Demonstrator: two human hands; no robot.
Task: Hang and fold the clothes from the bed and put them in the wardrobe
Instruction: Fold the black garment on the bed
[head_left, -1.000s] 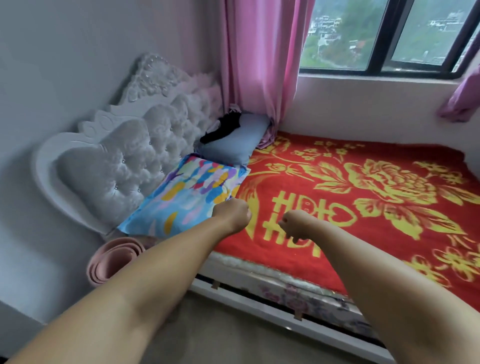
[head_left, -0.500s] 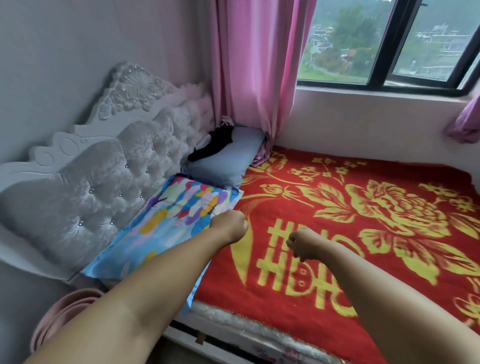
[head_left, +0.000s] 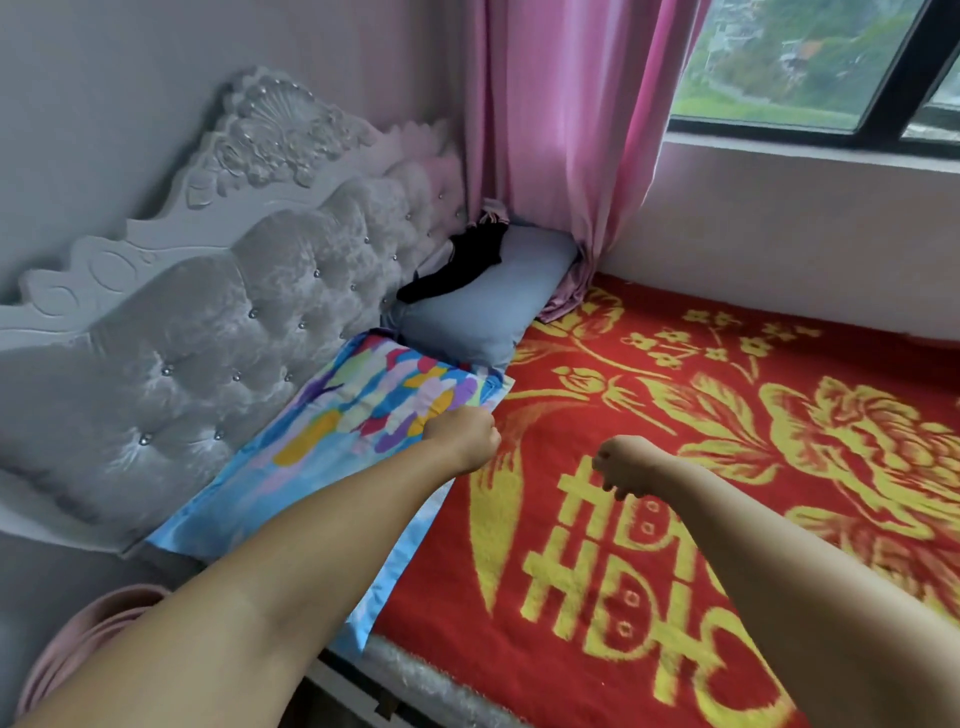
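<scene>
Head view: both arms reach out over the bed (head_left: 675, 597), which is covered in a red blanket (head_left: 597, 405) with yellow flowers and characters. The left hand (head_left: 462, 439) is balled into a fist, fingers curled under, hovering right at the near edge of the colourful pillow (head_left: 358, 415) and gripping nothing that shows. The right hand (head_left: 626, 465) is curled up too, knuckles forward, over the yellow characters, holding nothing. The two hands are near each other but apart. Up by the tufted silver headboard (head_left: 208, 322), a black garment (head_left: 462, 265) lies draped across the top of the grey-blue pillow (head_left: 493, 306), well beyond both hands. The pink curtain (head_left: 561, 130) hangs down to that pillow's far corner beside the window (head_left: 810, 67). A pink rolled mat (head_left: 78, 654) sits low at the left.
</scene>
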